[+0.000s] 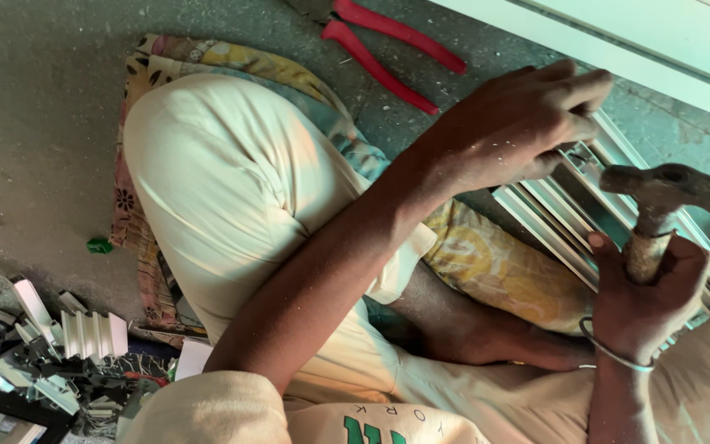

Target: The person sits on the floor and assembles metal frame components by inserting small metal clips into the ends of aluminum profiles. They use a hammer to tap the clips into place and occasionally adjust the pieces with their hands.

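A rough grey concrete floor (34, 99) fills the scene, and the person sits on it cross-legged in pale cream trousers (223, 189) over a faded floral cloth mat (486, 263) spread beneath them.

Nearest the camera, at the lower left, lies a heap of short white and grey metal profile offcuts (67, 337), mixed with small brackets and scraps; a small green cap-like bit (99, 244) lies on the floor just beside the mat's edge.

At the lower right, the right hand (643, 296) wears a thin metal bangle (610, 349) at the wrist. Its fingers are wrapped tightly round the worn wooden handle of a dark steel claw hammer (667, 193), gripping it close under the head. The head stands just above the long white aluminium channel frame (569, 214), which runs diagonally across the floor past the person's knee and bare foot (486, 337).

A little farther out, the left arm crosses over the thigh, and the left hand (519, 123) rests on the top edge of the same frame, just left of the hammer head. Its fingers are curled in and pinched together against the frame; whether they hold something small there cannot be told.

Farthest away, at the top of the view, a pair of pliers with red plastic-covered handles (388, 49) lies on the concrete beyond the mat, handles spread apart. To the upper right a broad white flat panel (659, 41) runs along the floor, well behind the frame.
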